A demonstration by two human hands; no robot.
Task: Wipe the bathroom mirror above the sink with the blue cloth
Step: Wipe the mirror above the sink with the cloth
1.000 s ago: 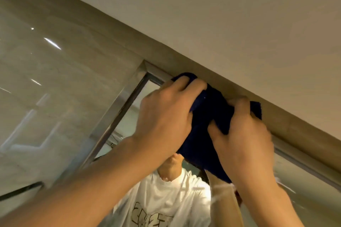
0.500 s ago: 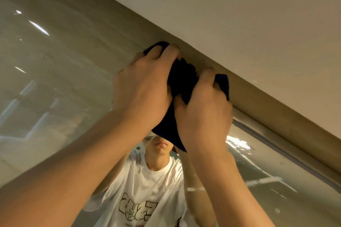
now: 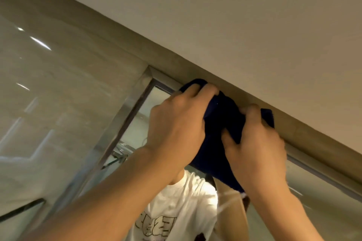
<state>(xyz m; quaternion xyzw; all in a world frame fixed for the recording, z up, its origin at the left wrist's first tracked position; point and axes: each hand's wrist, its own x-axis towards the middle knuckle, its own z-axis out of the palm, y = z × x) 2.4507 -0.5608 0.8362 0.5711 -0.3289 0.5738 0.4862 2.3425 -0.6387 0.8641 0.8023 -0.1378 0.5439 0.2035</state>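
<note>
Hands press the blue cloth (image 3: 221, 123) high on the mirror (image 3: 141, 123), by its top edge. Left hand (image 3: 176, 129) and right hand (image 3: 256, 148) both grip it. Push flat, slide slowly along the edge.

Glossy beige marble wall (image 3: 64, 92) at left, light glints; plain ceiling (image 3: 244, 15) overhead
</note>
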